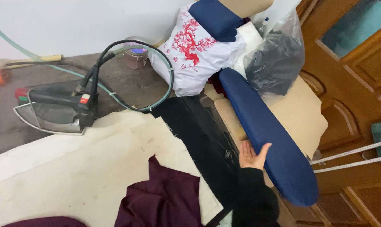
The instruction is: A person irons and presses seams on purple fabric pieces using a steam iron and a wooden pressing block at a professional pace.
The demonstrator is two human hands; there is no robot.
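- Head camera view, looking down on a pressing bench [64, 176] covered with a stained cream cloth.
- One of the person's hands, the right hand [251, 156], shows at the lower middle in a black sleeve. It is open, palm up, fingers spread and loosely together, holding nothing. Its thumb side rests against the edge of a long navy padded sleeve board [268, 138].
- The left hand is out of sight.
- The sleeve board runs diagonally from the upper middle down to the lower right, over a beige pad [302, 113].
- A piece of maroon fabric [163, 197] lies crumpled on the cream cloth, just left of the hand.
- A strip of black fabric [199, 134] lies between the cream cloth and the sleeve board.
- A heavy steam iron [55, 111] sits on the left of the bench, its black cable and pale green hose [156, 54] looping behind it.
- A white cloth with a red tree print [194, 54] is heaped at the top, beside a clear plastic bag of dark fabric [278, 59].
- A wooden door [354, 84] stands on the right.
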